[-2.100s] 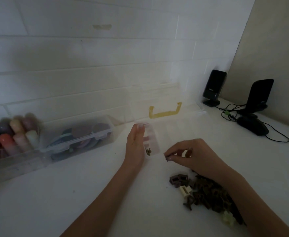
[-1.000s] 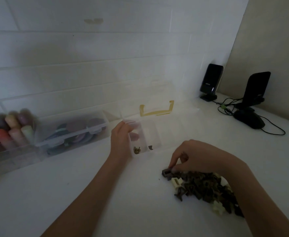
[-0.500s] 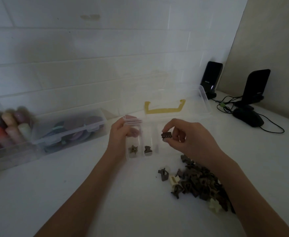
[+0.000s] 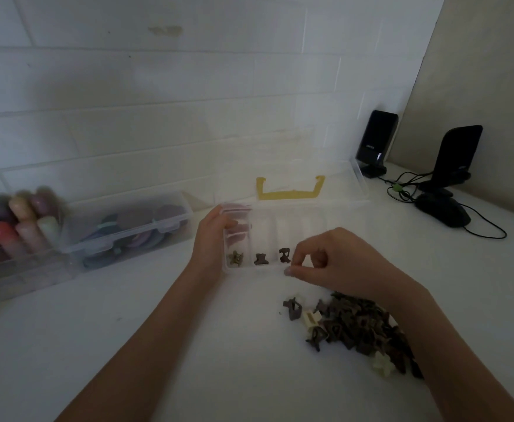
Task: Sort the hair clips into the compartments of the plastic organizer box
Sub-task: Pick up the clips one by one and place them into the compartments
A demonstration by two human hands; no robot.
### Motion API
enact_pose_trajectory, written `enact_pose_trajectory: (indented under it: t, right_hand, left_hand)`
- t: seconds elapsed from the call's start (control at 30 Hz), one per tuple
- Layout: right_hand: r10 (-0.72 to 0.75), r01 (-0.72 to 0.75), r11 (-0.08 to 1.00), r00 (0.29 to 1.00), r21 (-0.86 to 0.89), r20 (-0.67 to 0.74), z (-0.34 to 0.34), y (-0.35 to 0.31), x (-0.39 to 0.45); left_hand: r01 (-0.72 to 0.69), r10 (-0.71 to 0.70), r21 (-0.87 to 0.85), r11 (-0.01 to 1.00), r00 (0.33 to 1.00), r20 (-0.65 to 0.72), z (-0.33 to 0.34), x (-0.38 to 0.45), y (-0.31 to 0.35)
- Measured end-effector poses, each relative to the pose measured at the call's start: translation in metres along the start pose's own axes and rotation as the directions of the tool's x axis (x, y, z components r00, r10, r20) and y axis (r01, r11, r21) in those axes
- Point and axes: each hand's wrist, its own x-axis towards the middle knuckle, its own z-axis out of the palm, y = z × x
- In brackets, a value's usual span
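3 small dark hair clips (image 4: pixel 261 259) sit in the clear plastic organizer box (image 4: pixel 334 220), 1 per slot. The left hand (image 4: pixel 211 242) grips its end. The right hand (image 4: pixel 334 263) has curled fingers, nothing seen inside. A big brown clip pile (image 4: pixel 362 327) waits.

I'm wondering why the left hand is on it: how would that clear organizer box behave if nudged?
The organizer box is thin clear plastic holding only three small clips, so probably light and apt to slide on the smooth white table. The left hand gripping its end likely steadies it.

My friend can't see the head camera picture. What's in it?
A person's left hand holds a clear organizer box with three hair clips in separate compartments; the right hand hovers beside it, above a pile of clips.
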Motion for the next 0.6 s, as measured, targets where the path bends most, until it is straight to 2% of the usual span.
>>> enact_pose_trajectory:
  t: [0.17, 0.3, 0.4, 0.5, 0.6]
  right_hand:
    - [0.046, -0.012, 0.991, 0.965, -0.130, 0.258, 0.004, -0.011, 0.000]
    - [0.056, -0.034, 0.997, 0.942, -0.073, 0.330, 0.009, -0.013, 0.001]
    - [0.036, -0.030, 0.999, 0.946, -0.026, 0.322, 0.012, -0.009, 0.001]
    - [-0.010, -0.024, 0.992, 0.962, 0.121, 0.273, 0.012, -0.009, 0.002]
    - [-0.019, 0.017, 0.958, 1.000, 0.287, 0.004, 0.011, -0.009, 0.004]
  left_hand:
    - [-0.005, 0.005, 0.030, 1.000, 1.000, -0.011, 0.004, -0.005, 0.004]
    - [-0.020, 0.021, 0.042, 0.999, 0.999, -0.028, 0.004, -0.005, 0.002]
    - [-0.018, 0.019, 0.029, 0.999, 0.999, -0.029, 0.004, -0.005, 0.002]
    - [-0.007, 0.007, 0.015, 1.000, 0.999, -0.031, 0.005, -0.004, 0.003]
    - [0.007, -0.007, 0.006, 1.000, 0.999, -0.039, 0.006, -0.004, 0.003]
